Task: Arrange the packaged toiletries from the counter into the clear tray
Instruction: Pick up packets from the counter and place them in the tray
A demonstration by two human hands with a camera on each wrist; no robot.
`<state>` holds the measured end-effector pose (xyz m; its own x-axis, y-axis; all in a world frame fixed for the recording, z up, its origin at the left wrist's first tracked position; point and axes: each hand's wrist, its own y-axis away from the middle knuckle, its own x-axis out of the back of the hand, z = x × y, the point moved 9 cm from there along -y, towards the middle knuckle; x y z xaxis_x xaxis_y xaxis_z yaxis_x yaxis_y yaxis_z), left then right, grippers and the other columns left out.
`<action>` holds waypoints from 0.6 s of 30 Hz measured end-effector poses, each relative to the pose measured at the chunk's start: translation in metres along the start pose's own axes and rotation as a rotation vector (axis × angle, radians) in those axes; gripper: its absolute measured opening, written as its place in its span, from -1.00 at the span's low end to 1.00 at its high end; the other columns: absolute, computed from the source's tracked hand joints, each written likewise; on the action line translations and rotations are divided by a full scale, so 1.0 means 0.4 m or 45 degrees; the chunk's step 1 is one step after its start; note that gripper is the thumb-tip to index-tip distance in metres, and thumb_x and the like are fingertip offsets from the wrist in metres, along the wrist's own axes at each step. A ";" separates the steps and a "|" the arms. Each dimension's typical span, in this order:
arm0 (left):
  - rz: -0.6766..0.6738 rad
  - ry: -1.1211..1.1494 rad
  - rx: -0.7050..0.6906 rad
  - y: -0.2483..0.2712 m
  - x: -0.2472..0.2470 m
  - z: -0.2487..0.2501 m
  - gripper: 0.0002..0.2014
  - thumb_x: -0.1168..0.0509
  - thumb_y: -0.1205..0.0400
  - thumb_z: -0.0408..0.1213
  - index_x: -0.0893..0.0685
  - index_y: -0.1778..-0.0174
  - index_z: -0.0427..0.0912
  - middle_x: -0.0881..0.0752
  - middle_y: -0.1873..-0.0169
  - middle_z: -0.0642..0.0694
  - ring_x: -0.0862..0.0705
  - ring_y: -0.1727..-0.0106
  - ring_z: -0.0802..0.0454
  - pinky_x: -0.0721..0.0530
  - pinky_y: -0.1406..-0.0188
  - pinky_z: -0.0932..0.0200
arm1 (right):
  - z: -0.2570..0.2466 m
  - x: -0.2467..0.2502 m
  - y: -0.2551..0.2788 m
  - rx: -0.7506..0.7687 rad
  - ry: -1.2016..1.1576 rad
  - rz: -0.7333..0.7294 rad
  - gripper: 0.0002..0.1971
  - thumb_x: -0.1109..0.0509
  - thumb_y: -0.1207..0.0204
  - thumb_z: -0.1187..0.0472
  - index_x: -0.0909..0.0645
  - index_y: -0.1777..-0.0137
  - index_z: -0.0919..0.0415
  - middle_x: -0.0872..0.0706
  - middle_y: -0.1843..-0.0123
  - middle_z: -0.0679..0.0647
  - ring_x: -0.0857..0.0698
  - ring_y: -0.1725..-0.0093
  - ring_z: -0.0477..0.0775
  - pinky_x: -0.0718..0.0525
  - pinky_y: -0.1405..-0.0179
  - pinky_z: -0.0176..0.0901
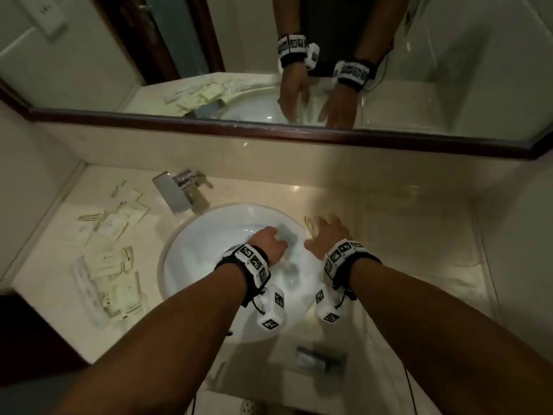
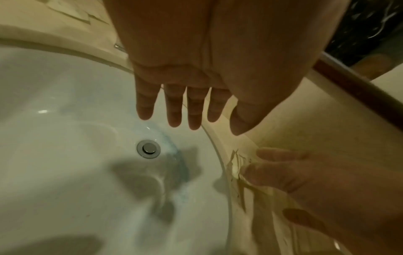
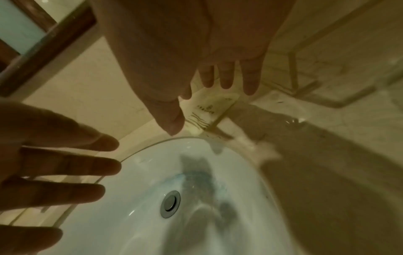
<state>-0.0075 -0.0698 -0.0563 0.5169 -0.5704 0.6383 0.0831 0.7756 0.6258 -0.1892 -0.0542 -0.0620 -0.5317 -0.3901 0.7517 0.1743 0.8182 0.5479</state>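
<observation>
Several pale toiletry packets [image 1: 113, 223] lie scattered on the counter left of the sink, more of them nearer the front [image 1: 110, 280]. One packet [image 3: 209, 110] with gold stripes lies on the sink's right rim, also seen in the head view [image 1: 311, 226]. My right hand [image 1: 326, 232] is spread over it with straight fingers [image 3: 250, 82]; whether they touch it is unclear. The clear tray [image 3: 293, 72] stands on the counter just right of this packet. My left hand [image 1: 269, 241] hovers over the basin, fingers [image 2: 174, 112] straight, holding nothing.
A white round sink [image 1: 167, 250] with a metal drain [image 2: 148, 149] fills the middle. The chrome faucet [image 1: 179, 187] stands at its back left. A framed mirror [image 1: 269, 130] runs along the back wall. A small grey object [image 1: 320, 357] sits at the counter's front edge.
</observation>
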 end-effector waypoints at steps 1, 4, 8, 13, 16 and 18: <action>0.001 0.014 0.012 -0.006 -0.003 0.005 -0.39 -0.24 -0.64 0.02 -0.38 -0.61 -0.08 -0.56 -0.48 -0.19 -0.57 -0.43 -0.15 -0.52 -0.40 0.09 | -0.002 0.000 -0.013 0.025 0.025 -0.003 -0.20 -0.40 -0.49 -0.07 -0.15 -0.70 -0.05 0.05 -0.77 0.07 -0.09 -0.70 0.28 -0.35 -0.58 0.21; -0.002 0.016 0.102 -0.052 -0.030 -0.018 -0.28 -0.20 -0.46 0.13 -0.43 -0.58 0.00 -0.55 -0.47 -0.20 -0.60 -0.38 -0.17 -0.56 -0.40 0.03 | -0.003 -0.010 -0.047 0.045 0.131 -0.010 -0.20 -0.44 -0.47 -0.05 -0.16 -0.68 -0.10 0.05 -0.77 0.05 -0.06 -0.70 0.25 -0.37 -0.56 0.26; 0.018 0.016 0.120 -0.067 -0.039 0.012 -0.46 -0.26 -0.61 -0.12 -0.48 -0.54 -0.11 -0.60 -0.42 -0.18 -0.60 -0.41 -0.19 -0.55 -0.43 -0.02 | 0.000 -0.039 -0.084 0.067 0.224 -0.051 -0.15 -0.47 -0.44 0.02 -0.12 -0.67 -0.17 0.08 -0.76 0.04 -0.02 -0.70 0.24 -0.36 -0.54 0.33; 0.020 0.051 0.117 -0.099 -0.082 0.030 -0.52 -0.23 -0.68 -0.28 -0.46 -0.56 -0.16 -0.59 -0.44 -0.21 -0.58 -0.44 -0.18 -0.54 -0.41 0.09 | -0.002 -0.035 -0.089 0.132 0.393 0.125 -0.34 -0.36 -0.41 0.20 -0.35 -0.54 -0.10 -0.23 -0.63 0.17 -0.29 -0.53 0.31 -0.54 -0.29 0.24; -0.012 0.065 0.098 -0.095 -0.107 0.043 -0.48 -0.25 -0.67 -0.29 -0.41 -0.59 -0.16 -0.56 -0.47 -0.21 -0.56 -0.45 -0.17 -0.54 -0.41 0.09 | 0.000 -0.029 -0.081 0.160 0.437 0.234 -0.48 -0.29 -0.40 0.26 -0.49 -0.41 0.03 -0.41 -0.43 0.21 -0.43 -0.34 0.32 -0.66 -0.07 0.16; -0.015 0.090 0.080 -0.093 -0.110 0.051 -0.47 -0.26 -0.66 -0.30 -0.39 -0.60 -0.15 -0.57 -0.45 -0.20 -0.58 -0.43 -0.17 -0.57 -0.37 0.10 | 0.007 -0.021 -0.081 0.173 0.358 0.191 -0.53 -0.25 -0.46 0.26 -0.53 -0.40 0.03 -0.45 -0.42 0.18 -0.44 -0.36 0.30 -0.67 -0.12 0.15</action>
<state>-0.0506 -0.0791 -0.0987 0.5754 -0.5573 0.5986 0.0374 0.7491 0.6614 -0.1928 -0.0762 -0.0871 -0.2561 -0.3465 0.9024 0.1115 0.9167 0.3836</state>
